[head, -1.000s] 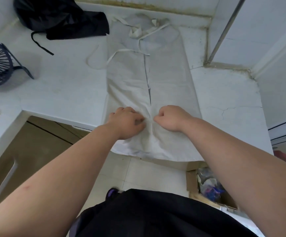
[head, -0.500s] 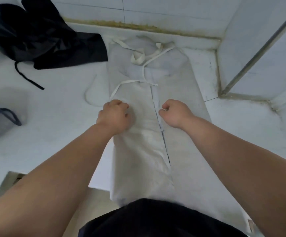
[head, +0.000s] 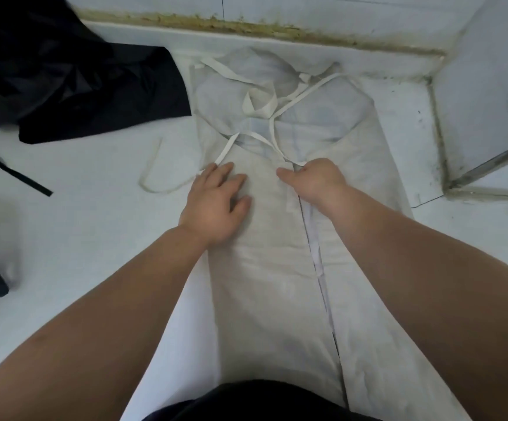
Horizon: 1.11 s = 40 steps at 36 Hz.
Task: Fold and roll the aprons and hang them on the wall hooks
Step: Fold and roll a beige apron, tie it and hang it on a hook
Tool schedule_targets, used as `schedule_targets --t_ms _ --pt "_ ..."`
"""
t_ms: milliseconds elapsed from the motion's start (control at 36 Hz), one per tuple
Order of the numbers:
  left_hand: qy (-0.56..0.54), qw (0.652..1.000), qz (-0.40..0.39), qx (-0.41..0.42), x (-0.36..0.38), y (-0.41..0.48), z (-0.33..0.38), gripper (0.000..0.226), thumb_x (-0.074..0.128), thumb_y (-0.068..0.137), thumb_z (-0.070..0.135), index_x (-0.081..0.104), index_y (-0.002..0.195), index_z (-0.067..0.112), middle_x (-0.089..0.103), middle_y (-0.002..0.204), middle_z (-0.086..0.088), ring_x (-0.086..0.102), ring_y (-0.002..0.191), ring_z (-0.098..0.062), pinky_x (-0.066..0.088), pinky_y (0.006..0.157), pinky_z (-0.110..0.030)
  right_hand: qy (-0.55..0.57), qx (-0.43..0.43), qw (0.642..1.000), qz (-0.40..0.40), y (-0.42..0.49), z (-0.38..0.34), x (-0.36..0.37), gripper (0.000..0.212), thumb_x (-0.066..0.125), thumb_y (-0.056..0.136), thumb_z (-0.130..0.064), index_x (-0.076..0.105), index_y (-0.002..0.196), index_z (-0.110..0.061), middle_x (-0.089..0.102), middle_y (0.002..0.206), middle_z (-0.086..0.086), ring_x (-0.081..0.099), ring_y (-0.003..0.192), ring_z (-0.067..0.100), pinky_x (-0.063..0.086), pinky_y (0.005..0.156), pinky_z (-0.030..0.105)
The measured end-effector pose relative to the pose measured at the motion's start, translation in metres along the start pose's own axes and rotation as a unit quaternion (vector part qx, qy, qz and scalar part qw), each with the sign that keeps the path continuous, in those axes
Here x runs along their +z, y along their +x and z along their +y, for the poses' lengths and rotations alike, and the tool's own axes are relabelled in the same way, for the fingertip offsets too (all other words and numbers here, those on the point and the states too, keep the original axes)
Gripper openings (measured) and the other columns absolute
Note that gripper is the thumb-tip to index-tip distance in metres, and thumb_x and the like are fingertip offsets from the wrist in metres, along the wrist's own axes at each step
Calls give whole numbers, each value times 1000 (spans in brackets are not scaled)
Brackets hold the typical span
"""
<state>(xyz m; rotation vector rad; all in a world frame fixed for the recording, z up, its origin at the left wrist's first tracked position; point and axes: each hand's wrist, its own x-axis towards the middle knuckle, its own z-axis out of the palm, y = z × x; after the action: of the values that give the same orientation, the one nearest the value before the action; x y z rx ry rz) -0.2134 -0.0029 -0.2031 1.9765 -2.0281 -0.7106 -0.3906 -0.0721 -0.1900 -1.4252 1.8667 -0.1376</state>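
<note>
The white apron [head: 271, 299] is lying lengthwise on the bench [head: 94, 238], its 2 side panels meeting along its middle. The left hand [head: 216, 205] is pressing flat on its left panel, fingers spread wide. The right hand [head: 316, 180] is resting at its middle seam, fingers curled; whether pinching cloth, I cannot tell. At its far end the ties [head: 260, 107] are lying tangled; left of them, a black apron [head: 79, 86] is lying crumpled.

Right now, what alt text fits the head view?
A person's left hand presses flat on a folded white apron on a white counter, the right hand curled beside it. A black cloth lies crumpled at far left.
</note>
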Motion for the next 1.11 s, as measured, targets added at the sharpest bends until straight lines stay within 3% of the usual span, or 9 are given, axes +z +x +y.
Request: schedule_targets --t_ms 167,278,361,444,611,694,778,972,1111 --pt "10 997 66 43 1 6 -4 66 31 85 51 58 131 13 40 148 -13 24 142 -35 18 116 -49 -20 -18 1000 10 6 5 -3 39 51 93 -29 36 60 -16 49 77 9 49 80 24 37 72 28" --pt "129 990 60 14 3 8 2 47 37 95 41 47 136 21 24 156 -4 9 145 -29 6 113 -46 -35 -12 999 28 9 12 -2 38 48 92 -26 30 59 -19 34 63 0 42 77 23 33 70 29" --pt "212 972 102 3 2 11 10 40 43 94 35 52 129 17 26 154 -1 14 129 -25 13 95 -41 -59 -20 998 31 10 14 -4 36 46 93 -28 31 61 -19 36 64 -1 44 79 24 33 70 28" --pt "280 956 86 3 1 14 17 44 39 95 34 50 131 12 32 149 -1 22 114 -25 15 82 -36 -71 -35 996 32 8 16 -6 35 46 94 -28 32 63 -20 43 71 0 45 81 23 34 70 28" --pt "280 957 22 -74 1 22 21 67 26 98 48 17 150 7 14 157 -9 27 128 -31 25 98 -41 -76 -60 994 41 2 17 -10 24 45 97 -25 41 74 -18 53 94 8 52 96 28 36 77 29" --pt "252 963 -12 -100 5 28 20 72 21 97 51 5 152 7 3 160 -10 5 145 -27 13 112 -46 -103 -66 991 45 2 13 -9 19 45 97 -24 54 104 -9 58 116 13 53 110 30 36 81 28" --pt "222 969 -37 -105 10 32 15 75 17 96 57 -1 152 10 -4 161 -9 -9 147 -26 -1 117 -52 -130 -68 988 52 2 10 -8 24 44 96 -24 54 111 -8 57 121 12 53 113 31 39 85 30" --pt "246 962 31 -110 -4 50 5 79 27 90 65 21 147 11 21 148 -14 18 138 -32 15 113 -51 -133 -62 988 50 3 4 -7 27 38 96 -38 49 102 -15 58 116 10 53 108 30 39 80 33" --pt "99 982 147 -63 -17 66 -5 47 47 94 28 42 135 5 35 144 -15 34 130 -34 30 101 -45 -168 -60 983 44 7 -2 -9 29 37 99 -35 51 112 -13 57 120 11 52 112 31 35 78 32"
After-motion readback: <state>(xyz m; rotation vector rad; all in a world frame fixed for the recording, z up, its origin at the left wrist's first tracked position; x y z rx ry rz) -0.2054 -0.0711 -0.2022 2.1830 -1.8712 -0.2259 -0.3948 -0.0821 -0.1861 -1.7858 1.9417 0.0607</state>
